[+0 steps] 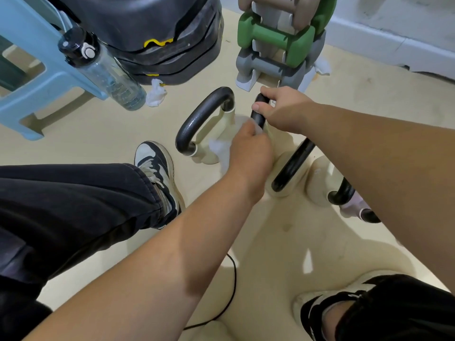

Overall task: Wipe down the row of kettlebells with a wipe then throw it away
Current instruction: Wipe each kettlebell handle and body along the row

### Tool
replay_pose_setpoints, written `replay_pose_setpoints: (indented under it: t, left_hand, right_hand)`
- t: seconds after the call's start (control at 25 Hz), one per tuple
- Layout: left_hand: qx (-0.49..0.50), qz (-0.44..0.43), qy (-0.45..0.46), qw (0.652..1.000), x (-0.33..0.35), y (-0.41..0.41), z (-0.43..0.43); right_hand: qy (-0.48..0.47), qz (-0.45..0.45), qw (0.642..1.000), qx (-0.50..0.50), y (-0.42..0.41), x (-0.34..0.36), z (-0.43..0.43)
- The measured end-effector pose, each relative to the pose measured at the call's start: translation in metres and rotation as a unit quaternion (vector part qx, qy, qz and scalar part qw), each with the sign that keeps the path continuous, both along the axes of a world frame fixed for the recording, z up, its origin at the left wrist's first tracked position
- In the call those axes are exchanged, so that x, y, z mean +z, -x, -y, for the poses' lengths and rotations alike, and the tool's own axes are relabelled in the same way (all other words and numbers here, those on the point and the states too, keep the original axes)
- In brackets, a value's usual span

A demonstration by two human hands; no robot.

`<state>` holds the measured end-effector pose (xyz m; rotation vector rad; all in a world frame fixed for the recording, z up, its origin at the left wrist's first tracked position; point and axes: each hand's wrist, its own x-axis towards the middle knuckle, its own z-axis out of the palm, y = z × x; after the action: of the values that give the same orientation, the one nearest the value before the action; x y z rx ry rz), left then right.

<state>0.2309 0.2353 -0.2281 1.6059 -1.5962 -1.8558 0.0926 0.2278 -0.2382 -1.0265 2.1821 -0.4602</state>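
The left hand [248, 148] is curled closed around a crumpled white wipe [219, 148], pressing it against the cream body of the middle kettlebell [283, 173], just beside the left kettlebell [211, 134]. The right hand [283, 109] is clenched around the top of the middle kettlebell's black handle [258, 114], thumb on the near side, fingers wrapped over the far side. Three kettlebells stand on the floor [98, 143] in a row: the left one with its whole handle loop showing, the middle one under both hands, and the right kettlebell [325, 183] partly hidden behind the right forearm. All three have cream bodies and black handles. Two more crumpled white wipes lie on the floor: one [155, 93] beside a clear water bottle [108, 70] that leans against a light blue stool [37, 57], the other [321, 66] behind a dumbbell rack [278, 45] holding green and grey dumbbells. Two sneakers show, one at the left [155, 166] near the left kettlebell and one at the bottom right [317, 308]. A black cable [229, 291] runs over the floor between the legs.
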Motion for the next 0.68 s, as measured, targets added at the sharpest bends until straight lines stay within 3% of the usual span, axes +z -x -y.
replay_pose_setpoints:
  t: [0.08, 0.2, 0.36, 0.48, 0.52, 0.6, 0.68]
  left_hand:
    - [-0.168, 0.057, 0.156, 0.972, -0.009, -0.006, 0.000]
    - [-0.320, 0.112, 0.361, 0.869, -0.052, -0.037, -0.005]
    - [-0.315, 0.130, 0.445, 0.829, -0.068, -0.054, -0.022]
    - [-0.453, 0.257, 0.518, 0.679, -0.063, -0.012, 0.014]
    - [-0.486, 0.283, 0.517, 0.645, -0.058, 0.009, 0.030]
    - [-0.523, 0.312, 0.493, 0.621, -0.046, 0.045, 0.053]
    - [-0.546, 0.339, 0.474, 0.602, -0.043, 0.065, 0.057]
  right_hand:
    - [0.002, -0.001, 1.000, 0.010, 0.003, 0.003, -0.001]
    - [0.000, 0.004, 1.000, 0.011, 0.007, 0.001, 0.001]
    - [0.000, 0.026, 1.000, 0.010, 0.013, 0.002, 0.004]
    - [-0.003, 0.089, 0.995, -0.040, 0.018, 0.001, 0.008]
    - [-0.011, 0.130, 0.989, -0.066, 0.020, 0.000, 0.009]
    - [-0.029, 0.217, 0.965, -0.144, 0.022, -0.001, 0.008]
    - [-0.020, 0.229, 0.949, -0.216, 0.027, -0.001, 0.006]
